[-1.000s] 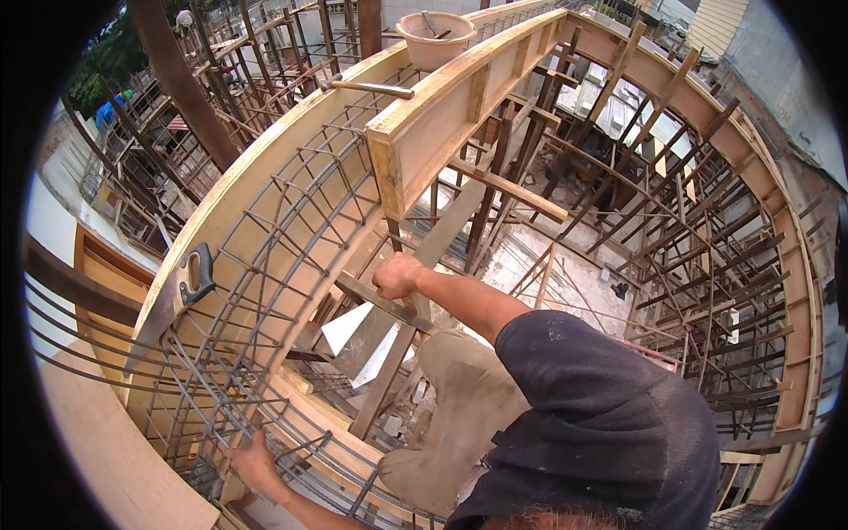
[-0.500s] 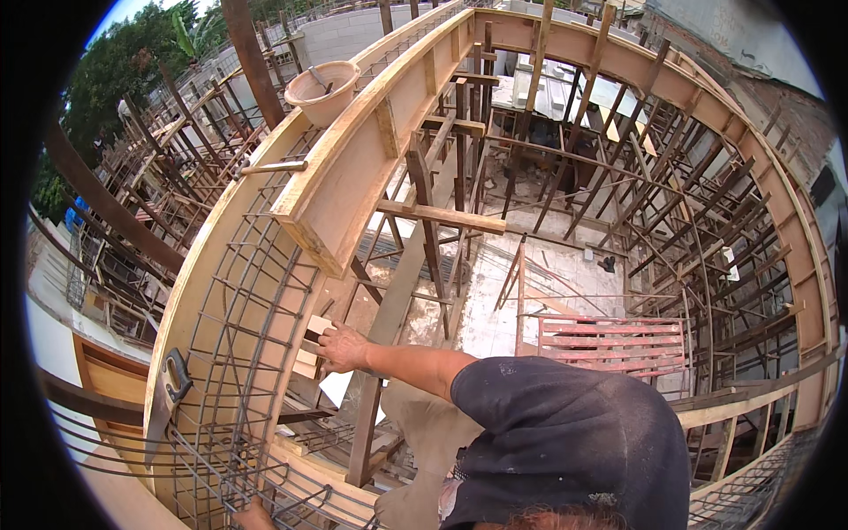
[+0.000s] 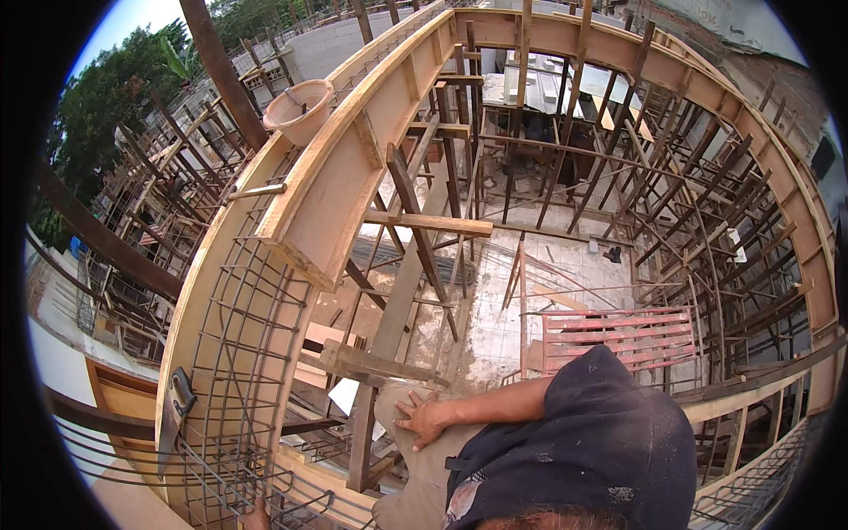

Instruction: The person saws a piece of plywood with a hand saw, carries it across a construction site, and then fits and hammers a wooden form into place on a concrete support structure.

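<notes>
My right hand (image 3: 419,419) rests with fingers spread on my khaki trouser leg (image 3: 393,397), just below a short timber plank (image 3: 358,364). My left hand (image 3: 255,517) is at the lower edge by the steel rebar cage (image 3: 238,327) in the curved plywood formwork (image 3: 194,291); its fingers are mostly hidden. A handsaw (image 3: 172,415) with a dark handle sits against the formwork's left board. A wooden-handled tool (image 3: 257,191) lies across the top farther up, near a pale bucket (image 3: 297,109).
A raised, curved timber formwork ring (image 3: 645,55) surrounds an opening with many wooden props (image 3: 556,159). A tiled floor (image 3: 495,327) lies far below, with red slatted metal (image 3: 618,336). A sloping rusty post (image 3: 221,71) and more scaffolding (image 3: 168,150) are at the left.
My right hand has moved from the timber by the formwork down and right onto my leg, fingers now spread. The view has shifted, showing more floor. My left hand has slipped toward the bottom edge.
</notes>
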Available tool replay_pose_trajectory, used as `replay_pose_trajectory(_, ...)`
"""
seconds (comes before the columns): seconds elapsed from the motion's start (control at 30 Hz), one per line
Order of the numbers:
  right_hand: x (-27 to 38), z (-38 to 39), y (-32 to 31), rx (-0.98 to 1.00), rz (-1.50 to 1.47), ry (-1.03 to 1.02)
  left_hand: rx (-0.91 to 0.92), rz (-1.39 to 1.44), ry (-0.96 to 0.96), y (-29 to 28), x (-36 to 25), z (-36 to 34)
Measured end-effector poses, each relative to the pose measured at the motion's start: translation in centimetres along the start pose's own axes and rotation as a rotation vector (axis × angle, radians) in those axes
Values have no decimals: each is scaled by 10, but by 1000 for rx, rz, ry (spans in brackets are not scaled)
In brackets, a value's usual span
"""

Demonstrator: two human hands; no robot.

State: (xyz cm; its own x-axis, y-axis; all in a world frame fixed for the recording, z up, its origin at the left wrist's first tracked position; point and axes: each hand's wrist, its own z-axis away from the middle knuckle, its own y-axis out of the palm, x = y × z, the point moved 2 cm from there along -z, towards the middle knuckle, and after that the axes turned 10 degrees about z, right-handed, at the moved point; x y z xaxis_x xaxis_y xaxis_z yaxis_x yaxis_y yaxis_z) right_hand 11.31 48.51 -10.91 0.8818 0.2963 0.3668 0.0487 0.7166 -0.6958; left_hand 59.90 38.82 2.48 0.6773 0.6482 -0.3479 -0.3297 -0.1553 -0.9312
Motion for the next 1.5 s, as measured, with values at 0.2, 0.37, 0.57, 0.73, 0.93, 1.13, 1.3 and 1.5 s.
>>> replay_pose_trajectory(0.2, 20, -23, -19, -12, 107, 136, 10, -69, -76, 1, 33, -9)
replay_pose_trajectory(0.37, 22, -53, -16, -7, 135, 282, -82, -37, -61, -4, 10, 24)
replay_pose_trajectory(0.57, 25, -69, -19, -58, 158, 265, -210, -74, -82, 0, 21, 23)
replay_pose_trajectory(0.73, 26, -76, -22, -65, 174, 287, -191, -111, -76, -5, 15, 26)
replay_pose_trajectory(0.93, 28, -80, -21, -91, 204, 310, -190, 35, -106, -7, 13, 26)
replay_pose_trajectory(1.13, 35, -79, -21, -73, 222, 293, -227, 15, -128, -10, 17, 28)
replay_pose_trajectory(1.3, 36, -78, -27, -86, 197, 311, -195, 36, -120, -15, 6, 37)
replay_pose_trajectory(1.5, 38, -80, -25, -64, 220, 294, -187, 61, -134, -11, 20, 29)
